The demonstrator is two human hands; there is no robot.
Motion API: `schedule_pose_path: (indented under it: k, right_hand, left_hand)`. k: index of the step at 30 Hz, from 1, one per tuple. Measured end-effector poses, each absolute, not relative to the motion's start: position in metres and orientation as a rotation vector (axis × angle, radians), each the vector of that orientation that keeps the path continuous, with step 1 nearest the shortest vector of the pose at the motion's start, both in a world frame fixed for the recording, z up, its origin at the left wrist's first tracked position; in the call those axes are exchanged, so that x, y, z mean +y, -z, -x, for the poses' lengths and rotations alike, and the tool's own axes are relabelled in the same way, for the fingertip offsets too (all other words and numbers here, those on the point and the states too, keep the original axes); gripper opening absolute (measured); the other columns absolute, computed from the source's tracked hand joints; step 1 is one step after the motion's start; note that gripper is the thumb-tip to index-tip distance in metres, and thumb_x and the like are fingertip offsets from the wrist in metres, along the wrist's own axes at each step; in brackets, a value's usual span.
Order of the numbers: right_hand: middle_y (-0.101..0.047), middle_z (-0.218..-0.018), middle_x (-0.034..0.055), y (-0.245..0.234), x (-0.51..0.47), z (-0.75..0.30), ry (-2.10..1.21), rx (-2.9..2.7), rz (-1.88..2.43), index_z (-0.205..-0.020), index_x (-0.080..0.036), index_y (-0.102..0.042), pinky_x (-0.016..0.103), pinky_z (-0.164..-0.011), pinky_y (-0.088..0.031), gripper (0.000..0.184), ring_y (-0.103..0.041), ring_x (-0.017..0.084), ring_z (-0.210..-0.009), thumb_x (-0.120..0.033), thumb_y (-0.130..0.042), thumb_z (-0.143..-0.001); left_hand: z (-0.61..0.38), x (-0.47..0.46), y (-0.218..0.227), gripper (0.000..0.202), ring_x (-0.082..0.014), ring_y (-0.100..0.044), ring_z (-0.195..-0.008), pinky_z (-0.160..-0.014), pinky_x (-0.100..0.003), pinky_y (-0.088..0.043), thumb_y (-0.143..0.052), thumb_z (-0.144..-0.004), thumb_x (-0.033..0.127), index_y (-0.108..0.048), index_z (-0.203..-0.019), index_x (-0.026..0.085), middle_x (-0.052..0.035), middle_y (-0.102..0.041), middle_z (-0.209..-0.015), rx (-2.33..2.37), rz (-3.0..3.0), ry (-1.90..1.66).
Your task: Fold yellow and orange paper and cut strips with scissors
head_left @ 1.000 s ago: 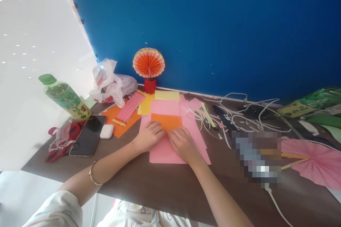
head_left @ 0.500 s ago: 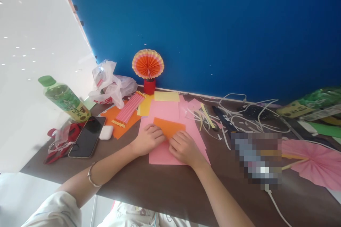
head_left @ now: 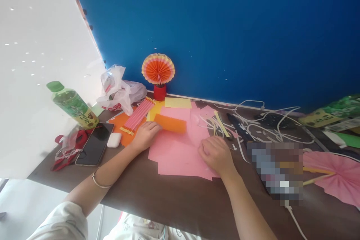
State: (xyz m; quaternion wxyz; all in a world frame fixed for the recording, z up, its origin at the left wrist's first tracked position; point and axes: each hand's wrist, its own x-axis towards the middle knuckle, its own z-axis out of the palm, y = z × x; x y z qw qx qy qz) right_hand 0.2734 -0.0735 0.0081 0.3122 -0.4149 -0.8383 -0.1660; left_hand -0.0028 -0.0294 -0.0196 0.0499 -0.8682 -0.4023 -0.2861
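My left hand (head_left: 146, 135) is closed on the left end of an orange paper (head_left: 172, 124), which hangs over the pink sheets (head_left: 180, 157) and looks slightly curved. Loosely curled, my right hand (head_left: 216, 153) rests at the right side of the pink sheets, away from the orange paper, and nothing shows in its fingers. Just beyond my left hand, pink pleated strips with yellow ends (head_left: 138, 114) lie on more orange paper (head_left: 128, 140). A yellow sheet (head_left: 178, 102) is behind the pink ones.
A round pleated paper fan (head_left: 158, 69) stands in a red holder (head_left: 159, 92) by the blue wall. At left are a green-capped bottle (head_left: 74, 107), a phone (head_left: 95, 144) and a white case (head_left: 114, 140). White cables (head_left: 253, 123), paper scraps and a pink fan (head_left: 334, 174) lie at right.
My left hand has carried the orange paper up and to the left. My right hand has come off it and moved right, baring more of the pink sheets.
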Motion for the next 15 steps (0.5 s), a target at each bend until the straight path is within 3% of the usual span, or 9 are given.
schedule_pose_path:
  k: [3, 5, 11, 15]
  right_hand:
    - [-0.061, -0.078, 0.0064, -0.008, -0.075, -0.263, 0.398, -2.193, 1.096, -0.085, -0.017, -0.059, 0.033, -0.077, -0.039, 0.012, -0.053, 0.018, -0.078, -0.017, -0.048, -0.082]
    - [-0.063, -0.091, 0.0089, -0.006, -0.078, -0.251, 0.413, -2.263, 1.071, -0.098, -0.017, -0.058, 0.038, -0.086, -0.036, 0.018, -0.054, 0.021, -0.09, -0.024, -0.051, -0.083]
    - [-0.064, -0.091, 0.0079, 0.002, -0.083, -0.237, 0.521, -2.238, 1.058, -0.086, -0.02, -0.062, 0.041, -0.092, -0.032, 0.012, -0.055, 0.02, -0.094, -0.016, -0.052, -0.083]
    - [-0.064, -0.078, 0.0023, 0.003, -0.085, -0.238, 0.473, -2.254, 1.035, -0.081, -0.02, -0.062, 0.04, -0.095, -0.029, 0.017, -0.056, 0.015, -0.082, -0.011, -0.048, -0.084]
  left_hand:
    - [-0.006, -0.036, 0.016, 0.024, -0.0165, -0.057, -0.081, -0.073, -0.029, -0.043, -0.036, -0.087, 0.01, -0.058, -0.094, 0.016, -0.0057, -0.064, -0.088, -1.104, 2.685, 0.811]
    - [-0.013, -0.044, 0.011, 0.024, -0.016, -0.057, -0.082, -0.074, -0.029, -0.042, -0.035, -0.088, 0.009, -0.058, -0.095, 0.016, -0.0055, -0.064, -0.089, -0.995, 2.704, 0.777]
    - [-0.025, -0.057, 0.004, 0.023, -0.0142, -0.058, -0.082, -0.075, -0.028, -0.042, -0.036, -0.089, 0.01, -0.056, -0.097, 0.016, -0.0053, -0.065, -0.092, -0.845, 2.715, 0.755]
    - [-0.028, -0.057, 0.006, 0.022, -0.0133, -0.058, -0.07, -0.07, -0.029, -0.042, -0.035, -0.09, 0.014, -0.057, -0.091, 0.016, -0.0037, -0.063, -0.077, -0.868, 2.709, 0.738]
